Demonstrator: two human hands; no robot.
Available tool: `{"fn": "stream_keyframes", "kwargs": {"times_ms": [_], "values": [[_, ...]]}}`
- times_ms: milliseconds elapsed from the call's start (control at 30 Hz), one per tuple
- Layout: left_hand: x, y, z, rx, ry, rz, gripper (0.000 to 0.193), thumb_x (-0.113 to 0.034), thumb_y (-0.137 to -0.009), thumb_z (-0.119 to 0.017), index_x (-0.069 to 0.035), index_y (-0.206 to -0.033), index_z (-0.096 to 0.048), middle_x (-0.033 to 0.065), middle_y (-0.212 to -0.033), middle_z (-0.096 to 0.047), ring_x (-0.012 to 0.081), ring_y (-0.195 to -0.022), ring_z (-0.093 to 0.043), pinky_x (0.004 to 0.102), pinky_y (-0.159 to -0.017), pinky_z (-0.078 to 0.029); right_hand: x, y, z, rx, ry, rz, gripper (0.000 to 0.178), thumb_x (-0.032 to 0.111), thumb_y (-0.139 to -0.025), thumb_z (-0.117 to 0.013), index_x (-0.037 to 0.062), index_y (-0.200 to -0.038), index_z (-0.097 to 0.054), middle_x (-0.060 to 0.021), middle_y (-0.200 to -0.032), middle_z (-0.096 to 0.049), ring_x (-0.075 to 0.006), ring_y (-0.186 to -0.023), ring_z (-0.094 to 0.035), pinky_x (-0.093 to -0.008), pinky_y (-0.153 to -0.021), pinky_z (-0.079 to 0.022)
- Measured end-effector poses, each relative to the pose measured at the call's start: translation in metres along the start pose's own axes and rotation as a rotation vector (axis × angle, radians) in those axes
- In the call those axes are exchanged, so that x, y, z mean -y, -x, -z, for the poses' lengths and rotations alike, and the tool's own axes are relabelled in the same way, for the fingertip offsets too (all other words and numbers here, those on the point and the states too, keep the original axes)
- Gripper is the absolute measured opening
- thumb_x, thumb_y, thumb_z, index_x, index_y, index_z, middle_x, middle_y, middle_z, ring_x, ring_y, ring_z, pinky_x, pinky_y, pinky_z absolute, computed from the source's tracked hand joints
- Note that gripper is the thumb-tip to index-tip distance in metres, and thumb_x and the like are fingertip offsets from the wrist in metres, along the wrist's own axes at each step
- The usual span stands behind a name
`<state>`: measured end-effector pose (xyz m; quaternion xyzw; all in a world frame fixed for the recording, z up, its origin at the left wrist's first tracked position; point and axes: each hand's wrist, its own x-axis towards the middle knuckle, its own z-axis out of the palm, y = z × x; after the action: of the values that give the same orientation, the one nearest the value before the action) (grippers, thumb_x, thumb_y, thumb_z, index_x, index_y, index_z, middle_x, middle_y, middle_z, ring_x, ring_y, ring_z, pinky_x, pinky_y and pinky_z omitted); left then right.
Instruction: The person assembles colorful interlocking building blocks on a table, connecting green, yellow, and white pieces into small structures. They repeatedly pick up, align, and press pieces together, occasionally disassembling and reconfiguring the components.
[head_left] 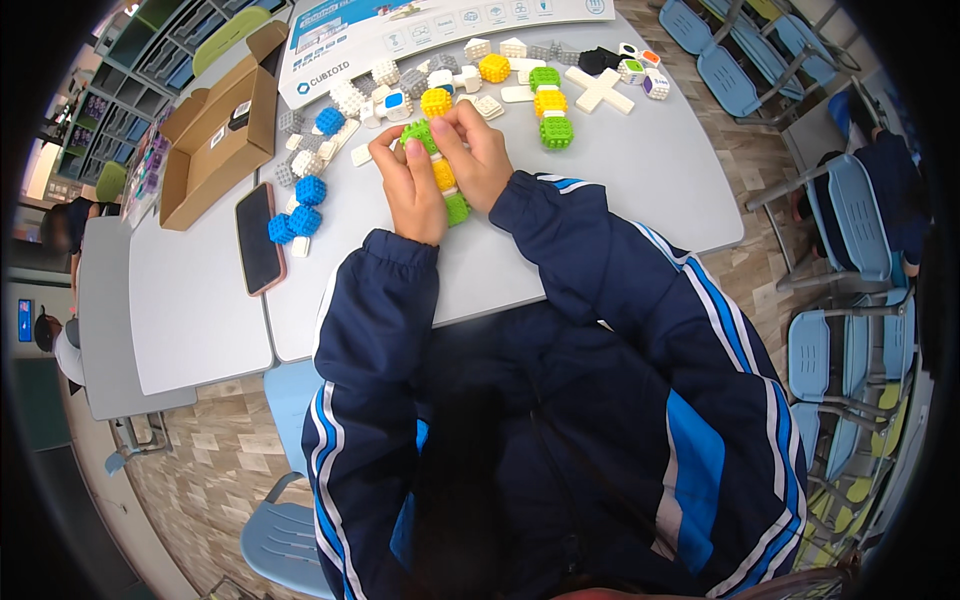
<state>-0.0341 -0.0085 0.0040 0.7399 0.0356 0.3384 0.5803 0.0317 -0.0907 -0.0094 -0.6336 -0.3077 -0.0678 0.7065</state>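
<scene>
Both my hands close around a chain of studded cube blocks over the table. Its green block [419, 136] sits at the far end, a yellow block [443, 176] in the middle and another green block [456, 209] nearest me. My left hand [408, 186] grips the far green block from the left, thumb on it. My right hand [473, 152] presses from the right, fingers bent over the far end. A similar chain of green and yellow blocks [551, 103] lies to the right. A loose yellow block [436, 102] sits just beyond my fingers.
Left of my hands lie joined blue blocks [307, 219] and a phone [260, 240]. An opened cardboard box [215, 150] stands farther left. White and grey blocks spread before a large printed box [440, 35]. A white cross-shaped piece [599, 90] lies at right. Blue chairs [865, 215] stand beyond.
</scene>
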Motion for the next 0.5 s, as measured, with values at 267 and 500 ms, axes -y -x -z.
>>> {"fn": "stream_keyframes", "kwargs": {"times_ms": [267, 500], "values": [[0.012, 0.001, -0.004, 0.000, 0.040, -0.072, 0.036, -0.032, -0.104, -0.036, 0.000, -0.119, -0.033, 0.0188, -0.109, -0.053, 0.0184, -0.098, -0.054, 0.0300, -0.086, -0.043, 0.002, -0.002, 0.002, 0.017, 0.066, 0.069, 0.035, 0.033, -0.102, -0.042, 0.0007, -0.092, -0.050, -0.0180, -0.069, -0.058, -0.0317, -0.060, -0.058, -0.0380, -0.056, -0.043], [0.018, 0.000, -0.004, -0.034, -0.012, -0.100, 0.032, -0.027, -0.103, -0.038, 0.001, -0.118, -0.033, 0.0202, -0.109, -0.054, 0.0184, -0.096, -0.054, 0.0304, -0.083, -0.044, -0.001, -0.004, 0.000, 0.028, 0.069, 0.075, 0.035, 0.032, -0.102, -0.040, 0.0004, -0.094, -0.052, -0.0192, -0.067, -0.058, -0.0312, -0.059, -0.058, -0.0385, -0.055, -0.043]]}}
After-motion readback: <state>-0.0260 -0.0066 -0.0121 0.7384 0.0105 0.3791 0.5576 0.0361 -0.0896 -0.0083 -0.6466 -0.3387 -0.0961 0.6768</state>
